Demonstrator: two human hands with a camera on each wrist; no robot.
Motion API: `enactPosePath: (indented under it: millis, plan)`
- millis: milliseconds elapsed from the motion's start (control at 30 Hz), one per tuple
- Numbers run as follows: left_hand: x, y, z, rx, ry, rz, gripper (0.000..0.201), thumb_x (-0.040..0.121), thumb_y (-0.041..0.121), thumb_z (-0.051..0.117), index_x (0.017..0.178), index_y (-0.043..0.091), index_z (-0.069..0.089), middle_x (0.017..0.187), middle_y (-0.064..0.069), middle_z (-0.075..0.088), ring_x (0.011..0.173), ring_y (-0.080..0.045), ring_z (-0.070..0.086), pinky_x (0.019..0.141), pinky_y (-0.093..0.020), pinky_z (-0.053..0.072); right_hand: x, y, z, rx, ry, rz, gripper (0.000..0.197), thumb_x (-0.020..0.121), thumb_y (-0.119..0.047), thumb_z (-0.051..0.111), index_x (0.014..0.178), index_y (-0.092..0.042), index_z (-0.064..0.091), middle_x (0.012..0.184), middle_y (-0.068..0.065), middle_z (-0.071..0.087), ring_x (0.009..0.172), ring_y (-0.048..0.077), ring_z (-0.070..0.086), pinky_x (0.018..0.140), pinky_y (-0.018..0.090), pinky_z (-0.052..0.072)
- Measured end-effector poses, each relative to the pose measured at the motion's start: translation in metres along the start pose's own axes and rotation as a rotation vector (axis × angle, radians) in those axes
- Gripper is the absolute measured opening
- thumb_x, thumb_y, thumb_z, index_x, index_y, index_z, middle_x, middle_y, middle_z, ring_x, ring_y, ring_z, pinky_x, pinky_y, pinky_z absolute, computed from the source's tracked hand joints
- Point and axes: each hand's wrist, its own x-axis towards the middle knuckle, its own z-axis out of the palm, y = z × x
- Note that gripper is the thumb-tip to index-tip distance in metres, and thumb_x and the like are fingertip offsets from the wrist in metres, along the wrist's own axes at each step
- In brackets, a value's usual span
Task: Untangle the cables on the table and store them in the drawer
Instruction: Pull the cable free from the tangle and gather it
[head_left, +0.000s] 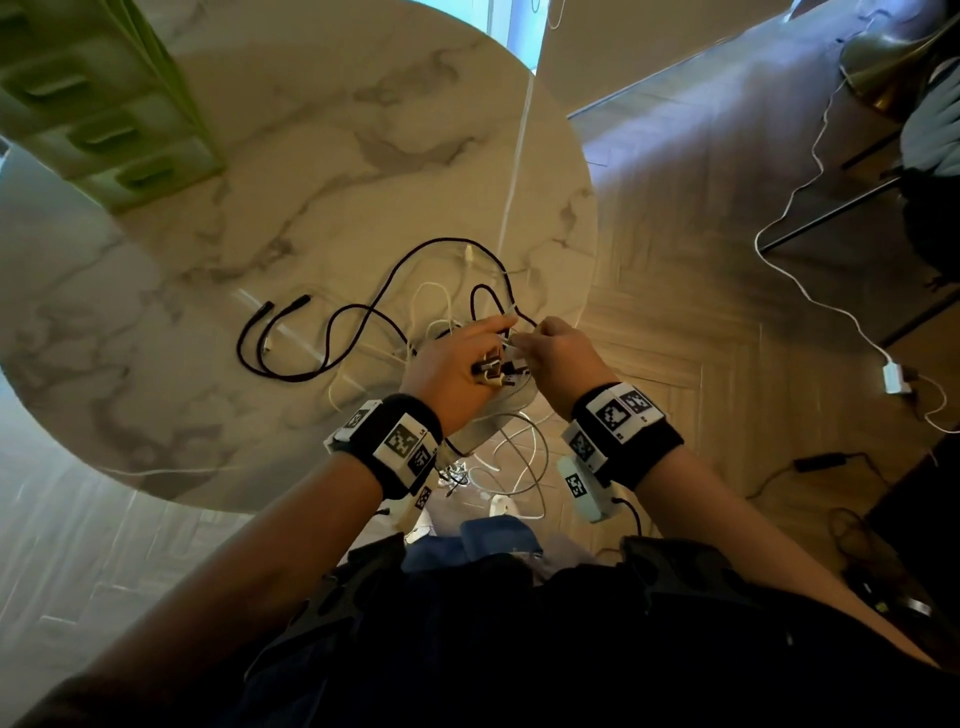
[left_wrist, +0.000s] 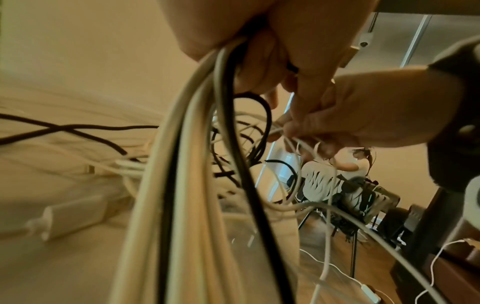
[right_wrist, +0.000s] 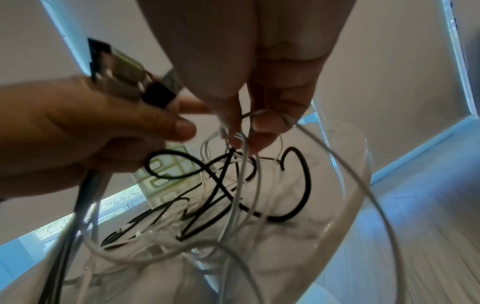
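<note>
Head view looks steeply down; both wrist views, close in, share the cable tangle (head_left: 441, 322)

The round table (head_left: 291, 171) has a smooth marble-look top. The black cable (head_left: 363, 312) looks braided and matt; the white cables (left_wrist: 197, 185) are smooth plastic. The floor (head_left: 675, 291) is wood.

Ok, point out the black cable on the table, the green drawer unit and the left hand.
black cable (head_left: 363, 309): head view, on its curve.
green drawer unit (head_left: 104, 104): head view, its front.
left hand (head_left: 452, 358): head view, back of hand.
</note>
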Motion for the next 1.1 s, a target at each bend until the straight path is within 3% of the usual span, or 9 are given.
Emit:
enactPosePath:
  millis: [100, 233, 367, 433, 600, 667, 800, 900, 1100]
  plan:
    - [0.009, -0.001, 0.0, 0.086, -0.128, -0.084, 0.027, 0.081, 0.015, 0.069, 0.108, 0.012, 0.065, 0.119, 0.001, 0.065, 0.103, -0.016, 0.063, 0.086, -0.03, 0.05, -0.004, -0.009, -0.008, -0.006, 0.028, -0.065, 0.025, 0.091, -0.01, 0.053, 0.112, -0.007, 0.066, 0.092, 0.013, 0.042, 0.076, 0.024, 0.044, 0.071, 0.033, 0.041]
    - [0.014, -0.002, -0.005, 0.256, -0.213, -0.194, 0.019, 0.084, 0.018, 0.06, 0.103, 0.016, 0.064, 0.092, -0.005, 0.067, 0.083, -0.025, 0.062, 0.073, -0.036, 0.052, -0.004, -0.01, -0.018, -0.054, 0.018, -0.004, 0.035, 0.088, -0.011, 0.058, 0.123, -0.007, 0.057, 0.107, 0.015, 0.046, 0.092, 0.028, 0.05, 0.086, 0.037, 0.046]
    - [0.012, -0.012, -0.012, 0.245, -0.157, -0.194, 0.025, 0.083, 0.011, 0.059, 0.108, 0.015, 0.063, 0.099, -0.006, 0.068, 0.089, -0.025, 0.063, 0.078, -0.036, 0.052, -0.005, -0.005, -0.029, -0.205, -0.005, -0.013, 0.024, 0.092, -0.02, 0.054, 0.101, -0.002, 0.067, 0.101, 0.011, 0.053, 0.095, 0.025, 0.05, 0.078, 0.03, 0.041]
    - [0.009, -0.018, -0.015, 0.25, -0.146, -0.202, 0.035, 0.081, 0.006, 0.062, 0.115, 0.014, 0.061, 0.108, -0.005, 0.066, 0.095, -0.025, 0.062, 0.081, -0.031, 0.05, -0.006, -0.007, -0.036, -0.129, 0.062, -0.088, 0.021, 0.091, -0.02, 0.055, 0.093, -0.005, 0.069, 0.093, 0.007, 0.058, 0.092, 0.024, 0.05, 0.075, 0.028, 0.038]
    - [0.006, -0.041, -0.032, 0.296, -0.036, -0.324, 0.037, 0.081, 0.007, 0.063, 0.117, 0.017, 0.06, 0.117, -0.001, 0.063, 0.097, -0.025, 0.062, 0.081, -0.037, 0.052, -0.01, -0.019, -0.05, 0.108, 0.195, -0.152, 0.007, 0.085, -0.015, 0.063, 0.081, -0.011, 0.067, 0.083, -0.002, 0.058, 0.083, 0.02, 0.047, 0.074, 0.027, 0.037]
    - [0.006, -0.054, -0.046, 0.344, -0.013, -0.418, 0.026, 0.083, 0.013, 0.063, 0.109, 0.013, 0.063, 0.12, -0.004, 0.061, 0.1, -0.028, 0.06, 0.079, -0.035, 0.048, -0.014, -0.019, -0.058, 0.273, 0.267, -0.129, 0.008, 0.084, -0.012, 0.065, 0.077, -0.016, 0.065, 0.079, -0.008, 0.055, 0.082, 0.017, 0.049, 0.074, 0.024, 0.039]
    - [0.0, -0.071, -0.064, 0.333, 0.054, -0.561, 0.013, 0.084, 0.028, 0.064, 0.083, 0.016, 0.061, 0.085, -0.008, 0.063, 0.082, -0.031, 0.061, 0.065, -0.033, 0.045, -0.025, -0.017, -0.062, 0.432, 0.29, -0.101, 0.012, 0.085, -0.009, 0.063, 0.076, -0.016, 0.06, 0.08, -0.009, 0.053, 0.073, 0.008, 0.046, 0.068, 0.014, 0.037]
    - [0.001, -0.074, -0.071, 0.213, 0.14, -0.642, 0.022, 0.082, 0.029, 0.067, 0.069, 0.02, 0.053, 0.064, 0.002, 0.054, 0.073, -0.025, 0.058, 0.062, -0.029, 0.039, -0.028, -0.014, -0.056, 0.631, 0.354, -0.06, 0.013, 0.086, -0.013, 0.059, 0.076, -0.022, 0.058, 0.079, -0.011, 0.052, 0.073, 0.008, 0.048, 0.068, 0.018, 0.041]
    - [-0.007, -0.072, -0.081, 0.103, 0.244, -0.691, 0.034, 0.08, 0.031, 0.071, 0.058, 0.019, 0.048, 0.059, 0.0, 0.052, 0.071, -0.028, 0.058, 0.061, -0.028, 0.038, -0.026, -0.004, -0.036, 0.603, 0.407, 0.128, 0.011, 0.089, -0.012, 0.058, 0.082, -0.019, 0.058, 0.079, -0.009, 0.056, 0.073, -0.001, 0.05, 0.067, 0.011, 0.039]
